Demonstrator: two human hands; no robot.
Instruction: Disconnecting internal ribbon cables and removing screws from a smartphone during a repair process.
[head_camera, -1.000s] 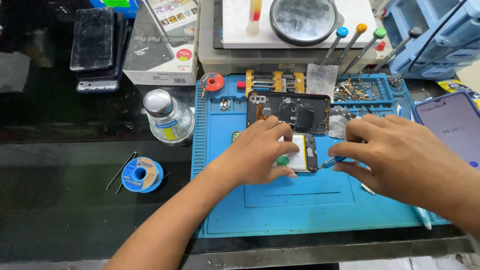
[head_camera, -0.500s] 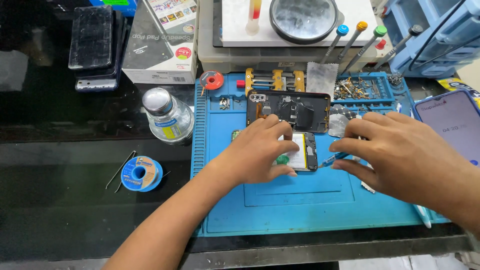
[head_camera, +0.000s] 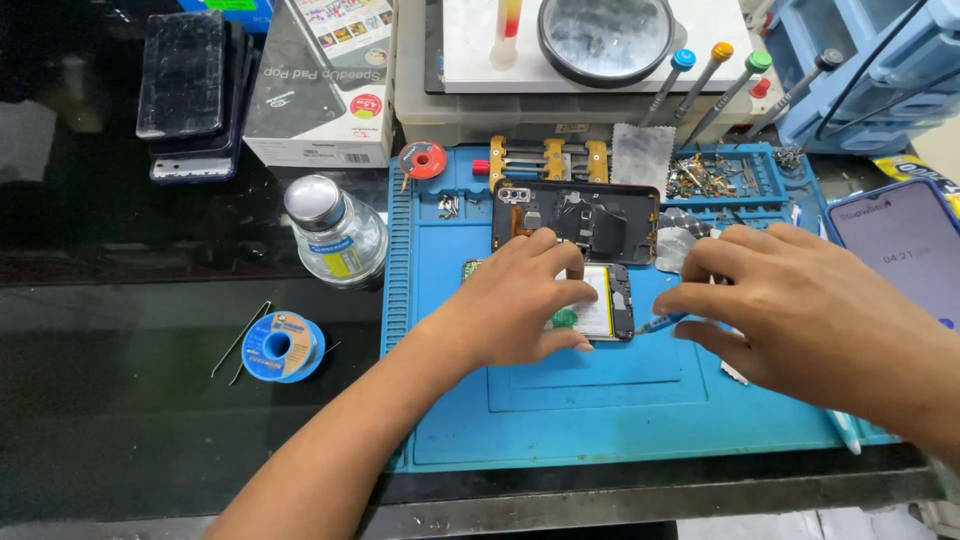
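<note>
Head view: the left hand presses flat on the opened phone, fingers spread, holding it steady on the blue mat. Just right of it, the right hand pinches a thin blue-tipped tool, tip at the phone's right edge. Doing this well likely means firm downward hold and gentle, shallow tool pressure.
</note>
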